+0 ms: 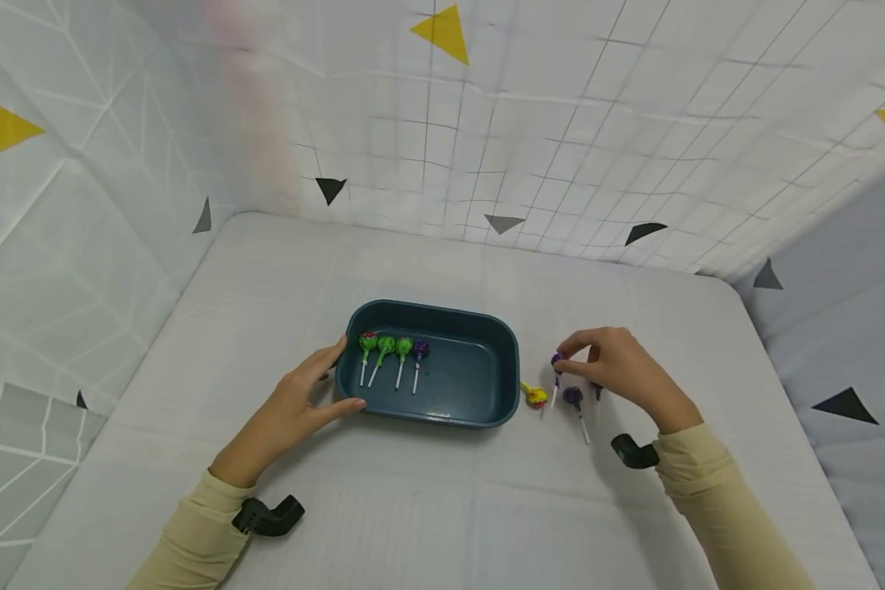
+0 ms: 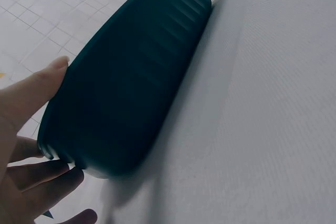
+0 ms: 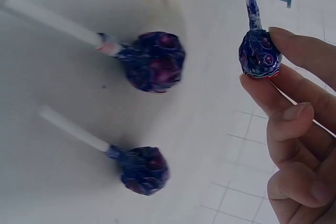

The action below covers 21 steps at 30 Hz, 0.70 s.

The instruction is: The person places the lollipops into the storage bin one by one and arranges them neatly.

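My left hand (image 1: 289, 410) grips the left end of a dark teal plastic tray (image 1: 442, 419), its thumb at the near rim and its fingers against the end wall. Inside, several lollipops stand in a row on the left: green-wrapped lollipops (image 1: 387, 346) and one purple lollipop (image 1: 421, 350). Right of the tray, my right hand (image 1: 619, 369) pinches the head of a purple-wrapped lollipop (image 3: 260, 56) between thumb and fingertip, its white stick pointing away from the palm. Two more purple lollipops (image 3: 155, 62) lie on the table close by, one partly hidden under that hand in the head view.
A yellow lollipop (image 1: 535, 397) lies against the tray's right end. The white-covered table (image 1: 428, 500) has fabric walls (image 1: 383, 106) on its far side and at left and right. Dark wrist cameras (image 1: 269, 516) sit on both sleeves.
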Tool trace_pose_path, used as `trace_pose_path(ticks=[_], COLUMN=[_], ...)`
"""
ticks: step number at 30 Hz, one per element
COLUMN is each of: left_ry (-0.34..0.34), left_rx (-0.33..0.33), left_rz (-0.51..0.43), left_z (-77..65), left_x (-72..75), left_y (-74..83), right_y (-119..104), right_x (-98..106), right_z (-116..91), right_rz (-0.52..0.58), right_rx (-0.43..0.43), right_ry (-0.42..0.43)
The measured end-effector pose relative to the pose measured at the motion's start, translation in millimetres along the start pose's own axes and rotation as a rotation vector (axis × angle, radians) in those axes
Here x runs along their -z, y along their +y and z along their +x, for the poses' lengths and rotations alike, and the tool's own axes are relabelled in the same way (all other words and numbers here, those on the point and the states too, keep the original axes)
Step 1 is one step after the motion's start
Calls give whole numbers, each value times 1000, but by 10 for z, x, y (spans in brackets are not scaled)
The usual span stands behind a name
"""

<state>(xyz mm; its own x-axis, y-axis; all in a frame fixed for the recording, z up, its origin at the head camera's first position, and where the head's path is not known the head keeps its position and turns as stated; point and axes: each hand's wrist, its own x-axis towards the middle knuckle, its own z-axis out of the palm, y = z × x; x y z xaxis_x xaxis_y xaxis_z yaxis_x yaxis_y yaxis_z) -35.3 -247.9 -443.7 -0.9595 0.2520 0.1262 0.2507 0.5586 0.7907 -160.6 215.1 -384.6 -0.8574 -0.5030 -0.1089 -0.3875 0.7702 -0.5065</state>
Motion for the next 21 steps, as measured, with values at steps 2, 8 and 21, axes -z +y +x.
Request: trace_pose_path(ticks=[2,8,21], left_ry=[-1,5,9], left_rx=[0,-11,-3], left_rz=[0,-1,17], left_z=[-1,-1,-6], left_x=[0,-2,-1], left_y=[-6,-14,-6], right_y=[-24,-91,-223], right_x=[18,76,170], right_z=[11,44,145], right_rz=[-6,-11,-16], right_rx=[0,-15,31], right_ry=[3,0,0])
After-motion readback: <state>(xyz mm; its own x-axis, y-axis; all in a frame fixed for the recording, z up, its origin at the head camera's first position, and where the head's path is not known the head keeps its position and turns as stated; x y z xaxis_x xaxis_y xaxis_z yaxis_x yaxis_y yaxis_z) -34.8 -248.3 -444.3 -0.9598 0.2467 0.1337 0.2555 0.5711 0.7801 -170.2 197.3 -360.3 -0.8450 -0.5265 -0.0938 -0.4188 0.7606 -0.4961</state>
